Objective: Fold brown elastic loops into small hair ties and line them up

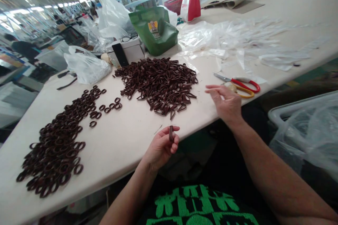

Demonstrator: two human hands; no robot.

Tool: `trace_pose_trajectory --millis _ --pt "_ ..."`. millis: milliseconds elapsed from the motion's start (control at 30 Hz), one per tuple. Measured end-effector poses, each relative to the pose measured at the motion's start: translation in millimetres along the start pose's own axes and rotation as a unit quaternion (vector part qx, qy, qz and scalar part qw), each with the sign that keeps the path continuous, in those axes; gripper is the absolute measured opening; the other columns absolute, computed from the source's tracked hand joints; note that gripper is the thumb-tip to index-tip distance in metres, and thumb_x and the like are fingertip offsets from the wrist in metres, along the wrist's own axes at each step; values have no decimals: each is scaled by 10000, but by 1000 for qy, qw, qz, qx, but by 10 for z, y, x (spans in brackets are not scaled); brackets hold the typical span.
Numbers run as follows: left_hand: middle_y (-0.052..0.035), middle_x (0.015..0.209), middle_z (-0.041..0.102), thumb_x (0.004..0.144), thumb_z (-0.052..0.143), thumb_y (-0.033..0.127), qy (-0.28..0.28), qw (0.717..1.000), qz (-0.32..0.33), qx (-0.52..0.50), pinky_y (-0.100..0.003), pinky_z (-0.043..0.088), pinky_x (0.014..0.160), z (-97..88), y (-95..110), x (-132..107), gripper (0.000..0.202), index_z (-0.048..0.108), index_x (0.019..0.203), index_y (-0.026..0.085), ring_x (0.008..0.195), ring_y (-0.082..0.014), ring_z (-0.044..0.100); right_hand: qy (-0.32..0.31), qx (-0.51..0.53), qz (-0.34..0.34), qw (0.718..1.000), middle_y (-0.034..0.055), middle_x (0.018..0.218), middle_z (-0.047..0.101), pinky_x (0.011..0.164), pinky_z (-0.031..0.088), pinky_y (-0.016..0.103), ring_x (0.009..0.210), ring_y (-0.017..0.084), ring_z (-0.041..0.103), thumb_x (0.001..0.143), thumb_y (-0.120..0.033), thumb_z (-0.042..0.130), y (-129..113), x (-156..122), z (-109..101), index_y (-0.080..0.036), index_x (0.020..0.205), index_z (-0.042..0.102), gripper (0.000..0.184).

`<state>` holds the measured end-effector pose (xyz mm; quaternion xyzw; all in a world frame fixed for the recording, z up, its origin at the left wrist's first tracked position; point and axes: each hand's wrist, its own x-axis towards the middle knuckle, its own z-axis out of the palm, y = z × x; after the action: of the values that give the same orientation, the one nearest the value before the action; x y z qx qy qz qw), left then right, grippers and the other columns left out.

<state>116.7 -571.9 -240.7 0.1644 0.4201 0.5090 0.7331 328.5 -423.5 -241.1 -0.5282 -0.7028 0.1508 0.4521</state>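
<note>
My left hand [164, 146] is closed at the table's front edge, with a small dark brown strap loop [171, 133] pinched upright between thumb and fingers. To the right, my right hand [225, 103] hovers over the edge beside the scissors [248, 83]. Its thumb and forefinger come together in a pinch; whatever may be between them is too small to see. The scissors have red and yellow handles, partly behind this hand. Just beyond my left hand lies a heap of flattened brown loops [161, 84]. Rounder, opened brown rings [58, 147] form a long pile on the left.
A green pouch [155, 31], a white box [132, 49] and a dark phone [120, 55] stand behind the heap. Clear plastic strips [232, 38] spread at the back right. A knotted white bag [86, 65] sits at the left; a plastic-lined bin [306, 130] stands at the right.
</note>
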Motion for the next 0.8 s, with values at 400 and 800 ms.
trace_pose_trajectory --millis 400,800 --pt "28 621 641 713 765 329 20 995 75 70 -124 390 387 18 -171 -266 368 535 943 157 442 -84 591 -128 -319 54 938 215 1255 620 950 396 362 1176 289 529 971 -310 479 727 460 -590 -92 1244 652 390" --pt "17 656 637 789 666 385 51 986 88 131 -166 374 424 -162 -301 -434 381 609 1078 144 453 -78 567 -276 -404 158 858 193 761 679 646 329 400 699 253 572 667 -399 799 722 1073 -640 -133 651 717 279"
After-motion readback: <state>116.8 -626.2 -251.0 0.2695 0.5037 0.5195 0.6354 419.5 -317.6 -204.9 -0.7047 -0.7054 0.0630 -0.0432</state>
